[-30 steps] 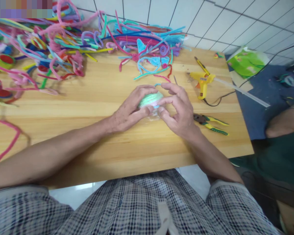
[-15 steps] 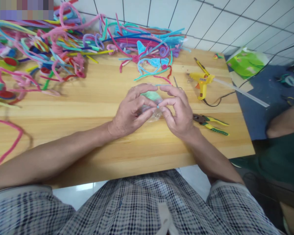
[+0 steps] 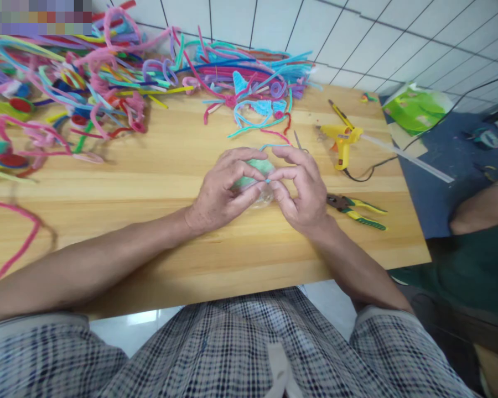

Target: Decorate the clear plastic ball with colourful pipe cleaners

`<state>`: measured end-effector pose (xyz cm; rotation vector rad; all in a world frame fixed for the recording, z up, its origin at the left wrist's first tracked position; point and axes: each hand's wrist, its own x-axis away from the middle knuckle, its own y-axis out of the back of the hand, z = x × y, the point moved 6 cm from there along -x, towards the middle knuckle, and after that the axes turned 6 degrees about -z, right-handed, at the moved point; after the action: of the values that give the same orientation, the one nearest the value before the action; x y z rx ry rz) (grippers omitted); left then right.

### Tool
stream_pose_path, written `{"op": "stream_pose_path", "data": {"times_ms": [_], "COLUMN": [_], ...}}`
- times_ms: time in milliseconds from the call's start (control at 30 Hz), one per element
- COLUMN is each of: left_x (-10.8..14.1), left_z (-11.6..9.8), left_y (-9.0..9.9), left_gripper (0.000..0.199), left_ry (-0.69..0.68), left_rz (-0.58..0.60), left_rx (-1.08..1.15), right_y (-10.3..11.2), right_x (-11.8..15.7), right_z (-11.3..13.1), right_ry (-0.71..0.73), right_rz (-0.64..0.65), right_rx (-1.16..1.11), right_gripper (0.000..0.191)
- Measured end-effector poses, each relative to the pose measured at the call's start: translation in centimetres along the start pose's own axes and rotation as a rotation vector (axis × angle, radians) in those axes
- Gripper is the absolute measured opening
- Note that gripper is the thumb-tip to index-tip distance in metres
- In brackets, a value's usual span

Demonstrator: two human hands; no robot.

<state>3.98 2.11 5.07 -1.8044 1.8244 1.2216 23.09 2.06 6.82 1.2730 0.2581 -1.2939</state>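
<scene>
My left hand point(image 3: 222, 185) and my right hand point(image 3: 301, 188) meet fingertip to fingertip above the middle of the table. Between their pinched thumbs and index fingers is a tiny light-blue piece point(image 3: 268, 180), too small to name. Just under and behind the fingers lies a pale green item point(image 3: 255, 168) in what looks like clear plastic, partly covered by my left hand. A thin blue pipe cleaner point(image 3: 274, 146) shows beyond the fingertips. Right of my right hand rest pliers point(image 3: 357, 211) with yellow and green handles.
Heaps of coloured pipe cleaners point(image 3: 120, 83) fill the back left. A yellow glue gun point(image 3: 343, 141) with a long glue stick, a utility knife point(image 3: 340, 113) and scissors point(image 3: 301, 141) lie to the right. A green bag point(image 3: 417, 110) stands past the table edge; another person sits at right.
The fingers of my left hand have shifted slightly, and more of the green item and the blue pipe cleaner behind them shows. Both hands keep the same pinch.
</scene>
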Motion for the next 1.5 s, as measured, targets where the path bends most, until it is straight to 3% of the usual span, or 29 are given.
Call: {"op": "stream_pose_path", "data": {"times_ms": [267, 633, 1000, 1100, 1300, 1500], "left_x": [0.0, -0.1, -0.2, -0.1, 1.3, 1.7], "left_z": [-0.1, 0.0, -0.3, 0.0, 1.6, 2.4], "left_y": [0.0, -0.1, -0.2, -0.3, -1.1, -1.8], "left_gripper": [0.009, 0.013, 0.004, 0.016, 0.073, 0.077], "left_ry": [-0.030, 0.013, -0.043, -0.035, -0.029, -0.016], "left_rz": [-0.033, 0.012, -0.043, 0.007, 0.042, 0.002], "left_rx": [0.100, 0.066, 0.067, 0.063, 0.033, 0.015], "right_y": [0.0, -0.3, 0.2, 0.1, -0.2, -0.7], "right_x": [-0.2, 0.2, -0.3, -0.4, -0.7, -0.5], "right_z": [0.2, 0.0, 0.5, -0.3, -1.7, -3.4], "right_ry": [-0.018, -0.028, -0.058, -0.156, -0.308, -0.459], "right_rz": [0.020, -0.029, -0.030, 0.017, 0.070, 0.054], "right_rx": [0.000, -0.003, -0.038, -0.061, -0.209, -0.359], "right_gripper": [0.023, 0.013, 0.013, 0.011, 0.021, 0.032]}}
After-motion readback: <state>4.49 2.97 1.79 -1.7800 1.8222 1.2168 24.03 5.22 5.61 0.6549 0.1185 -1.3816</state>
